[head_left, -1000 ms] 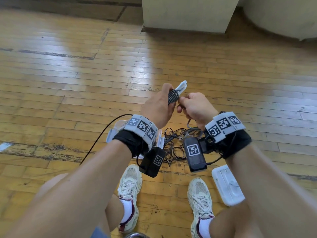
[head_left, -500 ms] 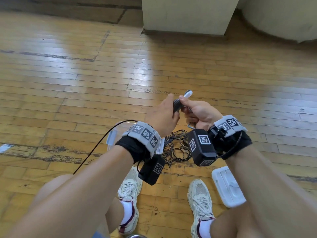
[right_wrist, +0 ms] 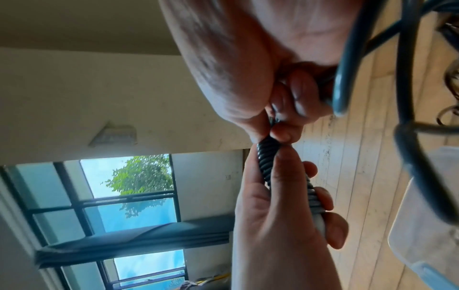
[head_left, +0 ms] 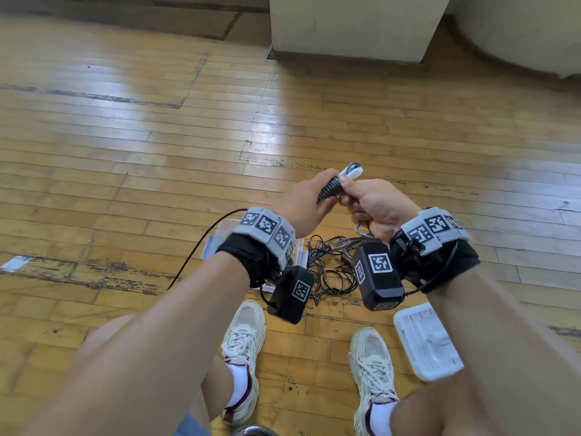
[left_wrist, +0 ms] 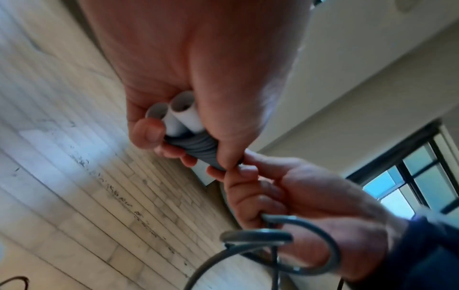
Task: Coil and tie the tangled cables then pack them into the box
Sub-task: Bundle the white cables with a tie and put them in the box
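Shifted slightly toward the right hand since half a second back: wound cable bundle, white ends poking out. Gripped by left hand, fingers curled; loose tail pinched by right hand. Tying seemingly unfinished. Below both wrists, tangled cables left uncoiled beside the box; lid off.

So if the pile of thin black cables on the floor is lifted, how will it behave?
Probably floppy: the cable pile lies in loose, crossed loops. Lifted at one point, it likely rises as one trailing clump. It looks light, being thin wire.
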The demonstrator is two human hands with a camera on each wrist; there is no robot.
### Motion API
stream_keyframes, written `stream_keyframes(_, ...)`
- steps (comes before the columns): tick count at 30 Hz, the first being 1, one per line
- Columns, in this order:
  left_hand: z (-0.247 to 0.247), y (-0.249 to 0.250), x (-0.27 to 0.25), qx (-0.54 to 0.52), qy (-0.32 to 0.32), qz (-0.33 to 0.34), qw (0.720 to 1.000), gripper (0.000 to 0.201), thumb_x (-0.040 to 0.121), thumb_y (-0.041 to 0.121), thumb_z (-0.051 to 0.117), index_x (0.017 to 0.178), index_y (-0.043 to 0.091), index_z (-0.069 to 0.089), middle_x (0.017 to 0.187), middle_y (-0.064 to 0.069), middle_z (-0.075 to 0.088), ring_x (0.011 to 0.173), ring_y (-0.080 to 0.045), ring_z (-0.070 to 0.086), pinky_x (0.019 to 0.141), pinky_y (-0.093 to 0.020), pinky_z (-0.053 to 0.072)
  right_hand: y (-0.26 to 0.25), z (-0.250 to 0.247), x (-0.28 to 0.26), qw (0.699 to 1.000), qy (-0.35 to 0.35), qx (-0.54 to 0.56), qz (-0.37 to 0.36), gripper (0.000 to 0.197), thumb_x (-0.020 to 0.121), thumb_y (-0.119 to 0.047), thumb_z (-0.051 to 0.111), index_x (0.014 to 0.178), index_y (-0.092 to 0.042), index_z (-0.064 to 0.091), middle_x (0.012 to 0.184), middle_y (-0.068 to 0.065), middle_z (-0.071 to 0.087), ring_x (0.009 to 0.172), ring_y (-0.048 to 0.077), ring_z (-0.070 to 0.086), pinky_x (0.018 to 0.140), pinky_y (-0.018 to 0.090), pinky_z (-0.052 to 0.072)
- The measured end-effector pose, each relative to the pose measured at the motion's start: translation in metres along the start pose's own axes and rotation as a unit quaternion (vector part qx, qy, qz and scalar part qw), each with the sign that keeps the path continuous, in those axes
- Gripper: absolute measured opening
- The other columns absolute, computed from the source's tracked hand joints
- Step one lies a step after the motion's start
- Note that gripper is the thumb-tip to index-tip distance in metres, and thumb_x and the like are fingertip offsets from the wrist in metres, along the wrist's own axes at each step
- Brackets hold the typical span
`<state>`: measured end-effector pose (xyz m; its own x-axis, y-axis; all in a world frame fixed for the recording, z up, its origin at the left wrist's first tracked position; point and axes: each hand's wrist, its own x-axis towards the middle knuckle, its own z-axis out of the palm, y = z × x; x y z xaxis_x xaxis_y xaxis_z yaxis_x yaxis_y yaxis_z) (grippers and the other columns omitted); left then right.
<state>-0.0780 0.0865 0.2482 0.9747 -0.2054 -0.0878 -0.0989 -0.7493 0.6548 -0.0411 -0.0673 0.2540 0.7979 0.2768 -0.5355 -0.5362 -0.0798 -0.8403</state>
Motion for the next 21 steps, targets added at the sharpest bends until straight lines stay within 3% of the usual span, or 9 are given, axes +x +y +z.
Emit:
stream_keyframes(5, 0.009, 0.005, 0.000, 0.096, 0.024, -0.029, 0.995, 0.049, 0.103, 0.036, 0.044, 0.149, 0.038, 0.027, 0.115, -0.010, 0.053, 0.097, -0.030, 0.057, 0.085, -0.045, 0.051, -0.003, 0.001, 0.001, 1.000, 0.027, 0.011, 0.008, 0.028, 0.105, -0.030, 0.050, 0.085, -0.011, 0.053, 0.062, 0.000, 0.047, 0.038, 0.003, 0.028, 0.036, 0.016, 0.023)
stream_keyframes(7, 0.007, 0.007, 0.002, 0.030, -0.001, -0.036, 0.999, 0.053, 0.104, 0.033, 0.043, 0.153, 0.036, 0.022, 0.120, -0.011, 0.049, 0.101, -0.026, 0.052, 0.088, -0.037, 0.046, -0.003, -0.001, 0.000, 1.000, 0.023, 0.003, 0.000, 0.029, 0.105, -0.031, 0.050, 0.084, -0.011, 0.053, 0.059, -0.002, 0.047, 0.038, 0.004, 0.029, 0.036, 0.016, 0.024)
stream_keyframes(10, -0.007, 0.012, 0.000, -0.113, -0.035, -0.024, 0.993, 0.054, 0.103, 0.022, 0.051, 0.152, 0.026, 0.029, 0.110, -0.006, 0.056, 0.081, -0.014, 0.055, 0.068, -0.021, 0.047, -0.008, -0.011, -0.004, 1.000, -0.006, -0.007, -0.012, 0.028, 0.105, -0.031, 0.049, 0.087, -0.010, 0.056, 0.058, -0.004, 0.048, 0.042, 0.005, 0.030, 0.040, 0.017, 0.024)
stream_keyframes(13, -0.018, 0.011, -0.005, -0.275, -0.034, -0.066, 0.959, 0.058, 0.094, 0.018, 0.067, 0.144, 0.031, 0.040, 0.101, -0.006, 0.063, 0.071, -0.014, 0.062, 0.059, -0.028, 0.056, -0.014, -0.013, -0.010, 0.999, -0.035, -0.002, -0.032, 0.027, 0.104, -0.028, 0.049, 0.088, -0.010, 0.059, 0.055, -0.005, 0.050, 0.045, 0.006, 0.033, 0.042, 0.018, 0.025)
stream_keyframes(15, -0.016, 0.009, -0.005, -0.339, -0.040, -0.085, 0.936, 0.063, 0.091, 0.017, 0.071, 0.144, 0.031, 0.039, 0.098, -0.009, 0.064, 0.066, -0.017, 0.061, 0.055, -0.032, 0.054, -0.015, -0.012, -0.012, 0.998, -0.045, -0.002, -0.045, 0.026, 0.104, -0.027, 0.049, 0.088, -0.010, 0.060, 0.054, -0.005, 0.051, 0.044, 0.006, 0.035, 0.044, 0.019, 0.026)
stream_keyframes(18, -0.009, 0.009, -0.004, -0.317, -0.021, -0.078, 0.945, 0.063, 0.090, 0.017, 0.072, 0.144, 0.025, 0.039, 0.094, -0.009, 0.064, 0.062, -0.017, 0.059, 0.053, -0.032, 0.052, -0.016, -0.013, -0.014, 0.997, -0.046, -0.033, -0.047, 0.029, 0.105, -0.028, 0.047, 0.089, -0.008, 0.060, 0.056, -0.004, 0.052, 0.044, 0.005, 0.037, 0.043, 0.017, 0.028)
stream_keyframes(21, -0.005, 0.010, -0.004, -0.207, 0.015, -0.065, 0.976, 0.059, 0.089, 0.022, 0.073, 0.140, 0.025, 0.042, 0.096, -0.003, 0.066, 0.061, -0.012, 0.060, 0.051, -0.027, 0.052, -0.014, -0.013, -0.014, 0.995, -0.031, -0.093, -0.032, 0.033, 0.105, -0.032, 0.048, 0.088, -0.005, 0.059, 0.062, 0.001, 0.052, 0.045, 0.007, 0.035, 0.041, 0.016, 0.029)
